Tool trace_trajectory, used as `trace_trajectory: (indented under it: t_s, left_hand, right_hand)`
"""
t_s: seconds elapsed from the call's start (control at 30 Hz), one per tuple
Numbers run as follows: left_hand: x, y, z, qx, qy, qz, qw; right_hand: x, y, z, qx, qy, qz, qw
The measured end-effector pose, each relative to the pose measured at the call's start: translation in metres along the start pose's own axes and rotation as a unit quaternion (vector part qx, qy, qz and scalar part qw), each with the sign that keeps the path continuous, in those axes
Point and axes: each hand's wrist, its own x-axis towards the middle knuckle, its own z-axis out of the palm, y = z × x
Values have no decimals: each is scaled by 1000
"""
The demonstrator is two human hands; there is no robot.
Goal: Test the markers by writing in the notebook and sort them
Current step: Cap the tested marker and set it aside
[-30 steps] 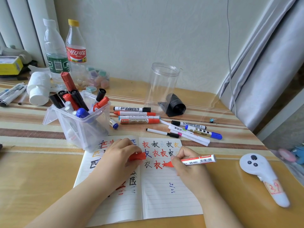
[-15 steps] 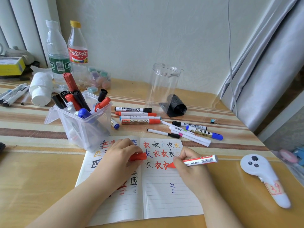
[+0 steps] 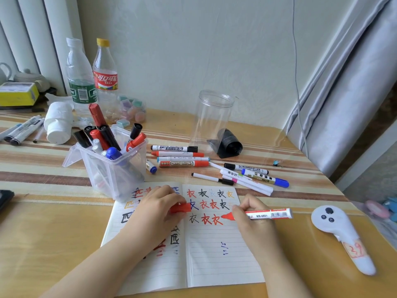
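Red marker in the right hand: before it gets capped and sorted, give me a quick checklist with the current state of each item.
1. Red marker gripped by the right hand: ok.
2. Red cap ready in the left hand: ok, pinched at the fingertips.
3. Test mark legible: ok, red characters sit just left of the tip on the notebook.
4. Tip lifted off the page: cannot tell.
5. Room in the clear bin: ok, though crowded with markers.
6. Which pile takes working markers, the bin or the loose markers on the table: cannot tell.
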Motion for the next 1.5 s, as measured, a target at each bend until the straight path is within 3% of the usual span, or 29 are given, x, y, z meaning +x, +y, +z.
trace_trajectory:
  t_s: [0.4,0.77,0.93,1.03,1.37,1.5]
  left_hand:
    - [2,41,-45,-87,19,12,996]
    - [-19,66,-64,-109,25,40,993]
    - [-23,69,-70,-100,28,19,994]
    - [-26,71,-72,-108,29,-4,994]
    - [-30,69,-78,-110,36,-5,993]
    - [-33,64,-77,-85,15,-14,996]
  right_hand:
    - [-5,-82,-4,85,-93,-76,989]
    - [-24,-98,7,142,-169,-59,974]
    - [-29,-104,6,213,-119,0,970]
    - [-30,-104,8,193,-82,1,978]
    - [-26,-100,34,243,-79,20,966]
    - [-24,-93,40,217,-118,55,967]
